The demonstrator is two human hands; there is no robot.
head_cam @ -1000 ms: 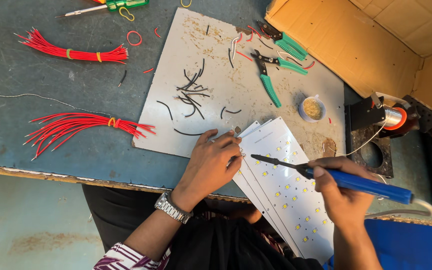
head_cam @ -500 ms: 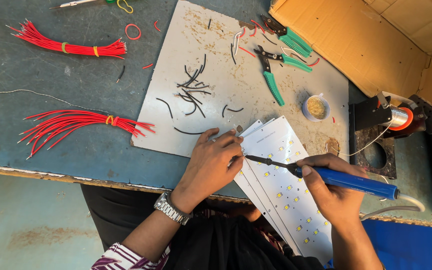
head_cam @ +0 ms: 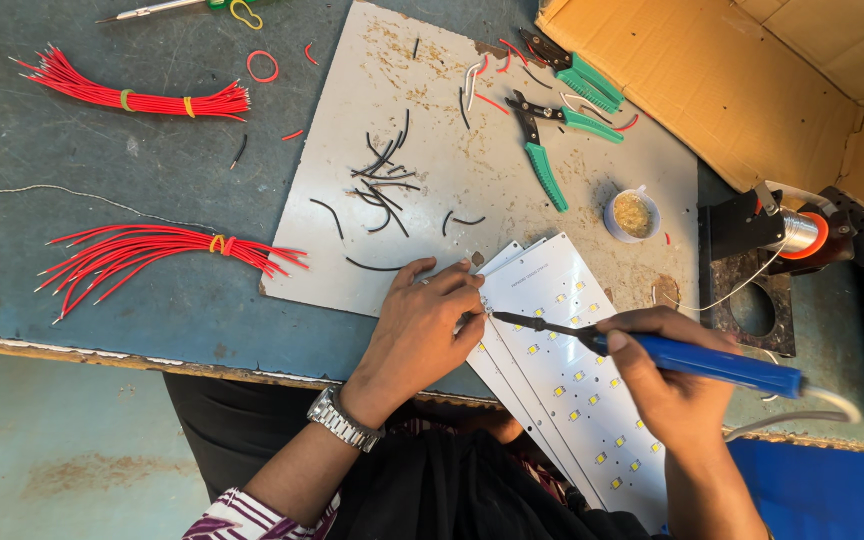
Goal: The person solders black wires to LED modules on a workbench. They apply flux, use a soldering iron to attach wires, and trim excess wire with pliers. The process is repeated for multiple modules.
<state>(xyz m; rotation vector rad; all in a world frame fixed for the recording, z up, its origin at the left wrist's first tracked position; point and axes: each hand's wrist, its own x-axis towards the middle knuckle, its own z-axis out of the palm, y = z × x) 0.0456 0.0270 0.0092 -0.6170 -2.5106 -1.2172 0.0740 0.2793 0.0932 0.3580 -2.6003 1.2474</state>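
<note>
- I see my left hand (head_cam: 422, 335) lying on the near edge of the grey work sheet (head_cam: 432, 60), fingers curled and pinched together at the far left corner of the white LED boards (head_cam: 572, 380). Whether something small sits between the fingertips I cannot tell.
- My right hand (head_cam: 667, 385) is clenched around the blue soldering iron (head_cam: 712, 362), held like a pen. Its dark tip points left and meets the boards right beside the left fingertips.
- The boards are a fanned stack of white panels dotted with small yellow squares, lying at a slant from the sheet's near edge down over the table edge toward me.
- Just far of the left hand: scattered short black wire pieces (head_cam: 382, 185) on the sheet. Nothing lies between them and the hand.
- Farther right on the sheet: green-handled cutters (head_cam: 547, 150), a second green-handled tool (head_cam: 577, 75) beyond them, a few red offcuts, and a small round tin (head_cam: 632, 213) with yellowish contents.
- Left on the blue table (head_cam: 102, 300): two tied bundles of red wires, one near (head_cam: 162, 255) and one far (head_cam: 132, 95), well apart from both hands.
- Right of the iron: a solder spool on a black stand (head_cam: 802, 232), a thin wire trailing from it toward the boards.
- Far right: a cardboard box (head_cam: 712, 80).
- The iron's grey cord runs off right past the table edge.
- Wristwatch (head_cam: 345, 420) on the left wrist.
</note>
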